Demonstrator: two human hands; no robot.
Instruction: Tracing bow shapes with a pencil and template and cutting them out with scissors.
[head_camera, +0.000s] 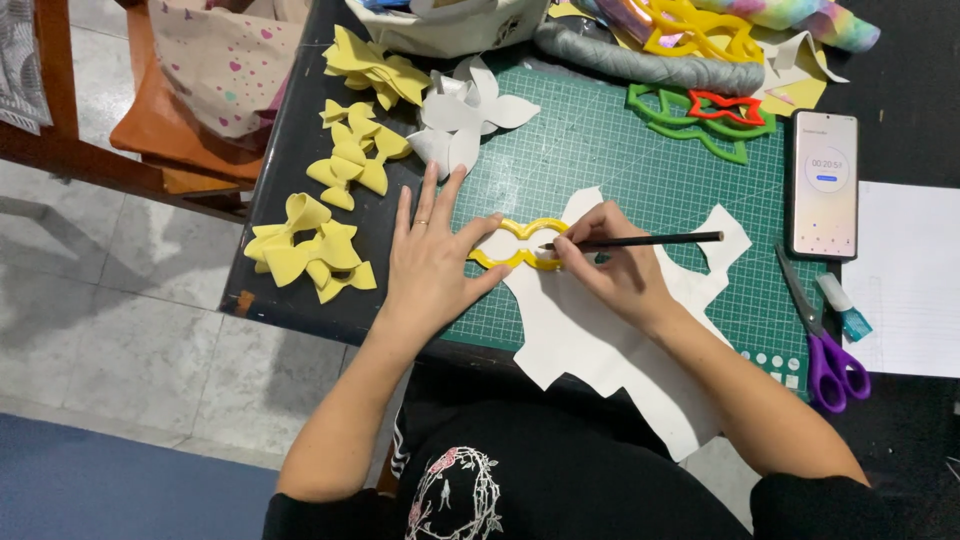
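Observation:
My left hand (430, 262) lies flat with fingers spread, pressing a yellow bow-shaped stencil (518, 243) onto a white foam sheet (600, 340). My right hand (612, 262) grips a black pencil (650, 239), its tip at the stencil's right inner edge. The white sheet has cut-out edges and hangs over the table's front edge. It lies on a green cutting mat (620, 170).
Yellow foam bows (308, 250) and more yellow shapes (355, 150) sit left on the black table. White foam pieces (468, 112), green and red stencils (705, 118), a phone (825, 185), purple scissors (825, 345), a glue tube (845, 308) and white paper (910, 280) lie around.

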